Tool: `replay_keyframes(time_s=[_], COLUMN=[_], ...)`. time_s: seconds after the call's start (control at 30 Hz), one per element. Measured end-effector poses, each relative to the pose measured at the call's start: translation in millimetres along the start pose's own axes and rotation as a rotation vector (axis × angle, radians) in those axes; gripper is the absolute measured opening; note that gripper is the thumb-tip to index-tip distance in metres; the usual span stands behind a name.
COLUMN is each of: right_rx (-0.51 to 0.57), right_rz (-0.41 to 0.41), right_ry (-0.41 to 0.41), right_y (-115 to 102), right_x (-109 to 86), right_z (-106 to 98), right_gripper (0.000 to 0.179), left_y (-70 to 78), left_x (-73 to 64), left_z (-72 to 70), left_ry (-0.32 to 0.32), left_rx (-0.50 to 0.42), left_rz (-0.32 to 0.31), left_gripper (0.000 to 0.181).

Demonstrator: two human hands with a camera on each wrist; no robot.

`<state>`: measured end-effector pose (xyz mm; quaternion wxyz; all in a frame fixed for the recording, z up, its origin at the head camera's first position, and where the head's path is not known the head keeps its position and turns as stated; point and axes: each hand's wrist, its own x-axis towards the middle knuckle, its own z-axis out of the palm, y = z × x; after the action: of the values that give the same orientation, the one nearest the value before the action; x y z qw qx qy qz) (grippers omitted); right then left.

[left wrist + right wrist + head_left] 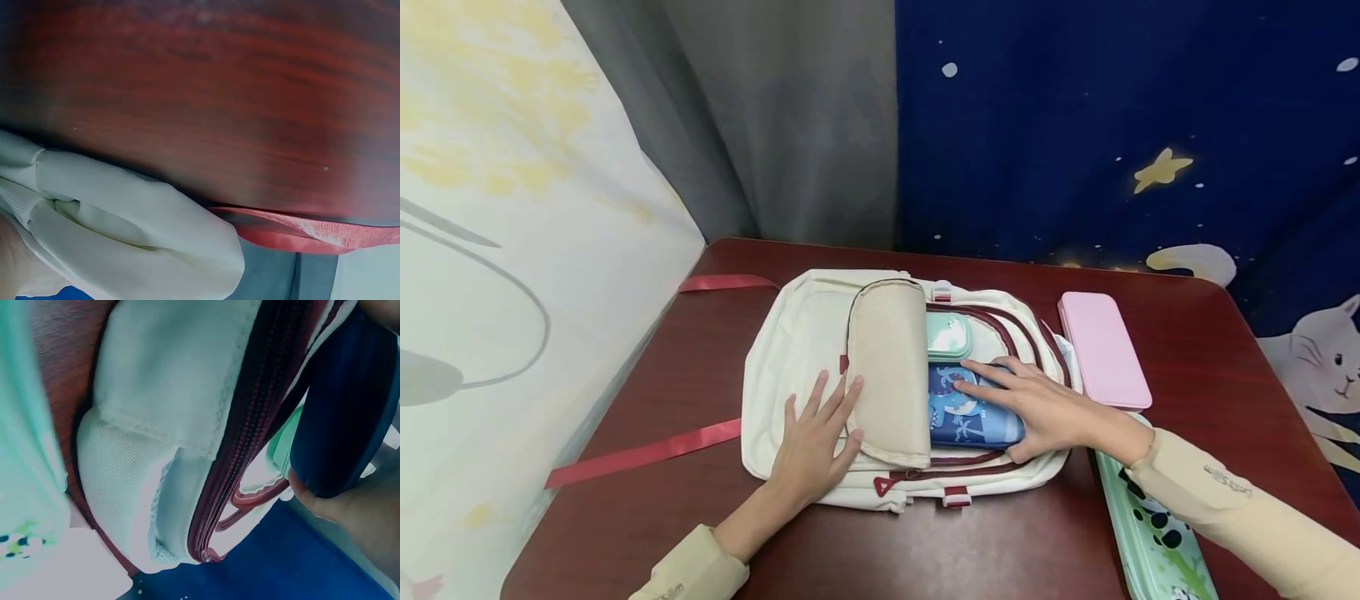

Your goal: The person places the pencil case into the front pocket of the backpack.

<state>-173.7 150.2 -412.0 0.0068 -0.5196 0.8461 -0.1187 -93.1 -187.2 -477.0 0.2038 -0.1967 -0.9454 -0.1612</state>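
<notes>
A cream backpack (797, 333) with dark red zips lies on the table, its front panel (891, 375) folded back to the left. My left hand (816, 446) rests on it with spread fingers, the fingertips at the folded panel's edge. In the opened pocket sit a mint-green case (949, 336) and, nearer me, a blue pencil case (970, 429) with palm and dinosaur pictures. My right hand (1048, 408) grips the blue case across its width. From the right wrist, the thumb lies against one side of this dark blue case (344, 406), with a finger at its other side.
To the right of the backpack lies a pink case (1105, 350). A green panda case (1157, 525) is partly under my right forearm. Red straps (647, 458) trail left over the table (985, 550). Curtains (1075, 125) hang behind it.
</notes>
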Motion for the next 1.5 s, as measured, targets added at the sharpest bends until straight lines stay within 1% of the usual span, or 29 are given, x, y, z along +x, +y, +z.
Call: replay_keyframes(time_s=[0.13,0.33,0.47,0.63,0.7,0.8,0.93,1.07,1.2,1.33,1.43,1.5], right_rx=[0.021,-0.005,0.004,0.009,-0.002,-0.002,0.014,0.024,0.048,0.055,0.057,0.057], right_rz=[0.005,0.021,0.045,0.094,0.117,0.138,0.139,0.152,0.148,0.102,0.087,0.092], right_ry=[-0.008,-0.015,0.011,0.101,0.128,0.15,0.163,0.153,0.148,0.16,0.153,0.142], right_y=[-1,-1,1,5,7,8,9,9,6,3,1,2], right_x=[2.0,-1.3,-16.9,-44.2,-50.7,-54.3,-53.0,-47.3,-36.2,-21.3,-12.3,-8.1], right_z=[2,0,-3,-8,-8,-8,-5,-1,7,16,19,20], right_gripper=[0.099,0.099,0.092,0.08,0.076,0.073,0.07,0.069,0.067,0.065,0.064,0.064], left_y=[0.9,-0.6,-0.7,-1.9,-2.7,-2.8,-1.0,0.0,-0.1,0.8,0.9,0.6], left_x=[0.0,0.5,-0.1,-1.0,-1.1,-0.9,-0.9,-0.8,-0.6,-0.5,-0.4,-0.6], left_z=[0.8,0.3,0.6,-0.7,-1.4,-1.4,-0.4,0.1,0.7,0.8,0.4,0.1], left_ry=[0.012,0.019,0.008,0.01,0.015,0.013,0.006,0.015,0.03,0.036,0.035,0.038], left_rx=[0.005,0.004,0.002,0.017,0.021,0.014,-0.006,-0.018,-0.034,-0.045,-0.048,-0.047], left_rz=[0.006,-0.004,-0.004,-0.004,-0.006,-0.007,-0.004,0.001,0.01,0.013,0.013,0.014], left_gripper=[0.061,0.06,0.06,0.06,0.06,0.06,0.06,0.06,0.06,0.06,0.059,0.059])
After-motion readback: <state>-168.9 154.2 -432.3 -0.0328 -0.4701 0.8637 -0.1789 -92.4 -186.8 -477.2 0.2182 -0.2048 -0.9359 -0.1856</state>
